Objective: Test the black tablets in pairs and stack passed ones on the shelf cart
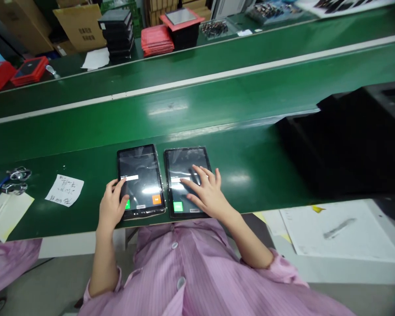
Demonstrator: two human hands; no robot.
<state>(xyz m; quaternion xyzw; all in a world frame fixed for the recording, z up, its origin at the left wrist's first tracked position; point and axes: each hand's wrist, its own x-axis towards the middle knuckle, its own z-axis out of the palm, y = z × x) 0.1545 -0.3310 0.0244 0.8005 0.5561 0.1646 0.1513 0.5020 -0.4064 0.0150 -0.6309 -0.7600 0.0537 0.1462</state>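
Two black tablets lie side by side on the green bench (246, 171), screens up and lit. On the left tablet (140, 169) a white bar, a green button and an orange button show. My left hand (112, 204) rests at its left edge, fingers apart, index fingertip at the white bar. My right hand (207, 191) is spread over the right tablet (184, 158), its index fingertip at a white bar there. A green button shows at that screen's lower left; its lower right is hidden under my hand. Neither hand grips anything.
A handwritten note (65, 190), a yellowish paper pad (11, 213) and metal-and-glass items (18, 175) lie left. A large black object (355, 145) stands right. Across the belt are black stacked boxes (118, 35) and red stacks (156, 40). A pink sleeve (9, 265) shows lower left.
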